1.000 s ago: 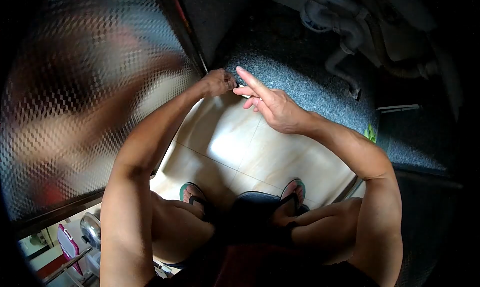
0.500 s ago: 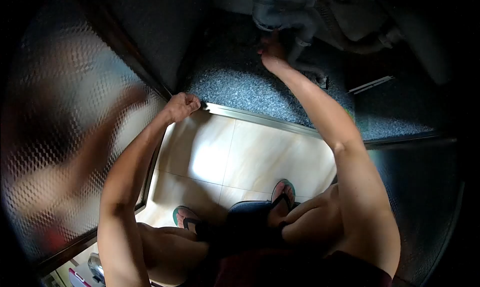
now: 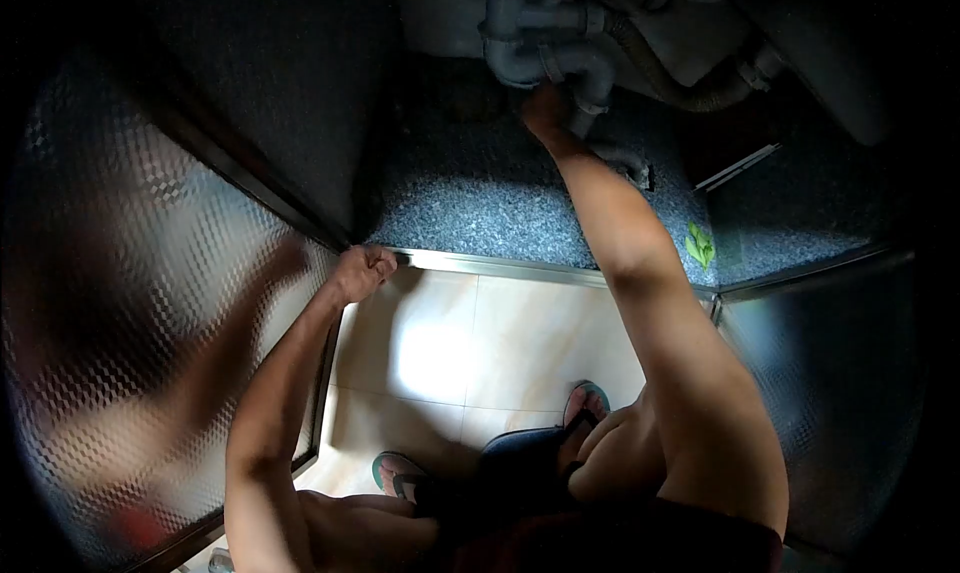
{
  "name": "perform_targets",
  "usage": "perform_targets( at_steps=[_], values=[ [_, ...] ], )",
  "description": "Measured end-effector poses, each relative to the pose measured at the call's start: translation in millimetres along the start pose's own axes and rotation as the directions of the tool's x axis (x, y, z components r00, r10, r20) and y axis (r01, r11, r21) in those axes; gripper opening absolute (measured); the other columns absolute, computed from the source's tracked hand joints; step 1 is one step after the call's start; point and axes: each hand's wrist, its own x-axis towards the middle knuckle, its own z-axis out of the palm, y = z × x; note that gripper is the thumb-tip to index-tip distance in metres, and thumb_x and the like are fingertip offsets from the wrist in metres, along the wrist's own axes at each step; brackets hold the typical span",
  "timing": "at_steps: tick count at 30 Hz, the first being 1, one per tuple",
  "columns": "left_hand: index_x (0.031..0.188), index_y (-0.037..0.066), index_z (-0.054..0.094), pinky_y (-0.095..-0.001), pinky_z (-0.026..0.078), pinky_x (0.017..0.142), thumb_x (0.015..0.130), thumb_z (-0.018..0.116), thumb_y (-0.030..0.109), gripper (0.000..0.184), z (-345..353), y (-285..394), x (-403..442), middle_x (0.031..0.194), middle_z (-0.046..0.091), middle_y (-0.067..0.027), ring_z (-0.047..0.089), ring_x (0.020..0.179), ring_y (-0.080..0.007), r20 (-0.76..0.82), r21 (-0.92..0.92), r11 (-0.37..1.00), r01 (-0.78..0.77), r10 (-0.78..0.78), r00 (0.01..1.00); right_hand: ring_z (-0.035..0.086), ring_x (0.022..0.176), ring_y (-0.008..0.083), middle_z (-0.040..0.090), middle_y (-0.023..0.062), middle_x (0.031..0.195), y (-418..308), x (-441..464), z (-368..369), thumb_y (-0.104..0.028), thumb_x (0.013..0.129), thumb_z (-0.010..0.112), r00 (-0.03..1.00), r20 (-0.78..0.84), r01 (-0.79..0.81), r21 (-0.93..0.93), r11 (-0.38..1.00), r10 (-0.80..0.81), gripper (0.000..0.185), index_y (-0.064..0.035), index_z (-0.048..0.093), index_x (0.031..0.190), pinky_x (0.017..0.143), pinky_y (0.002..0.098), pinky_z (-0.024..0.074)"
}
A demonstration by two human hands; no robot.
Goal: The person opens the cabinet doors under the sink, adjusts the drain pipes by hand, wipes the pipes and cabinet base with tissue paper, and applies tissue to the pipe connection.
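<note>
My left hand (image 3: pixel 365 273) is closed, its curled fingers on the left end of the metal sill (image 3: pixel 500 267) at the front of an open cabinet. Deep inside, my right hand (image 3: pixel 548 113) is at the underside of a grey drain pipe (image 3: pixel 520 63) with a curved trap. Shadow hides its fingers, so their grip is unclear. From the trap, the pipe drops toward an elbow (image 3: pixel 625 158) near a hole in the speckled cabinet floor (image 3: pixel 470 213).
A textured glass door (image 3: pixel 180 343) stands open at left, another door (image 3: pixel 820 363) at right. A ribbed hose (image 3: pixel 690 93) hangs behind the pipe. Green leaves (image 3: pixel 700 245) and a pale strip (image 3: pixel 738 168) lie at right. My sandalled feet (image 3: pixel 585 403) are on the tiled floor (image 3: pixel 400 403).
The view has tilted, showing more of the drain pipe. My right hand has moved further in, under the trap, and its arm has uncovered the green leaves. My left hand keeps its hold.
</note>
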Motion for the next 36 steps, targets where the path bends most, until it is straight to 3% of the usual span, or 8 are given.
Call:
perform_targets(
  at_steps=[3,6,8,17,19,25,35,36],
  values=[
    [0.087,0.002,0.064,-0.0262,0.045,0.063,0.09,0.056,0.011,0.013,-3.6,-19.3,6.7,0.072,0.058,-0.0004,0.052,0.067,-0.0095,0.003,0.005,0.999,0.04,-0.04,0.999,0.056,0.102,0.041,0.06,0.0237,0.104,-0.8,-1.2,-11.4,-0.004,0.078,0.06,0.995,0.1,-0.004,-0.083,0.997,0.012,0.026,0.0019,0.058,0.103,0.089,0.0455,0.0451],
    [0.086,0.002,0.065,-0.0257,0.046,0.064,0.089,0.055,0.008,0.012,-8.3,-35.3,16.0,0.074,0.059,-0.0009,0.052,0.069,-0.0088,0.139,-0.544,0.832,0.106,-0.034,0.99,0.057,0.099,0.0409,0.06,0.0232,0.102,1.3,-5.1,-18.1,-0.003,0.079,0.058,0.977,0.211,0.062,-0.165,0.984,-0.026,0.023,0.0028,0.058,0.101,0.087,0.0464,0.0459],
    [0.084,0.002,0.065,-0.0256,0.046,0.065,0.088,0.057,0.01,0.012,-3.9,1.7,1.9,0.076,0.061,-0.0012,0.053,0.07,-0.0098,0.024,0.042,0.998,0.036,-0.037,0.999,0.057,0.099,0.0407,0.058,0.0235,0.106,2.9,-9.8,-20.0,-0.002,0.079,0.057,0.961,0.276,0.092,-0.218,0.972,-0.028,0.026,0.0032,0.057,0.105,0.087,0.047,0.0458],
    [0.095,0.001,0.068,-0.0315,0.048,0.069,0.088,0.06,0.021,0.022,8.5,34.8,2.1,0.079,0.065,-0.0079,0.058,0.073,-0.0143,-0.013,0.274,0.962,-0.005,0.009,1.0,0.046,0.118,0.0402,0.042,0.0278,0.132,-45.3,-64.5,-73.3,0.01,0.083,0.042,0.967,0.226,0.087,0.137,0.987,-0.116,0.061,0.0035,0.026,0.141,0.097,0.045,0.0404],
    [0.094,0.001,0.068,-0.031,0.048,0.071,0.088,0.061,0.022,0.023,8.6,41.2,-0.5,0.079,0.066,-0.0081,0.058,0.073,-0.0147,-0.007,0.296,0.954,0.047,-0.047,0.999,0.046,0.12,0.0419,0.04,0.0294,0.137,-76.0,-90.6,-106.2,0.005,0.086,0.044,0.701,0.31,0.642,0.118,0.757,-0.642,0.066,-0.0009,0.017,0.146,0.1,0.0443,0.0422],
    [0.098,0.003,0.068,-0.0355,0.049,0.078,0.086,0.061,0.024,0.025,8.6,49.8,-3.6,0.089,0.068,-0.014,0.063,0.083,-0.0227,-0.013,0.369,0.928,0.048,-0.046,0.999,0.058,0.101,0.0368,0.039,0.0243,0.14,-133.9,-123.3,-138.7,0.008,0.081,0.047,0.401,0.212,0.829,0.329,0.451,-0.891,0.075,0.0,0.013,0.147,0.078,0.0394,0.055],
    [0.095,0.002,0.067,-0.0326,0.049,0.076,0.086,0.062,0.023,0.023,6.6,35.0,0.7,0.085,0.068,-0.0111,0.063,0.079,-0.0194,-0.032,0.34,0.935,0.098,-0.093,0.995,0.06,0.093,0.0349,0.043,0.0278,0.135,-122.3,-118.2,-142.4,0.006,0.08,0.048,0.422,0.153,0.819,0.359,0.448,-0.893,0.071,0.0034,0.019,0.145,0.079,0.0422,0.0533],
    [0.095,0.002,0.067,-0.0326,0.049,0.076,0.086,0.062,0.023,0.023,6.8,40.2,-0.7,0.085,0.068,-0.0111,0.063,0.079,-0.0194,-0.011,0.342,0.937,0.077,-0.077,0.997,0.061,0.094,0.0334,0.046,0.0266,0.132,-108.8,-112.8,-135.6,0.01,0.079,0.045,0.582,0.266,0.666,0.386,0.638,-0.768,0.072,0.0031,0.018,0.145,0.082,0.0401,0.0524]
  ],
)
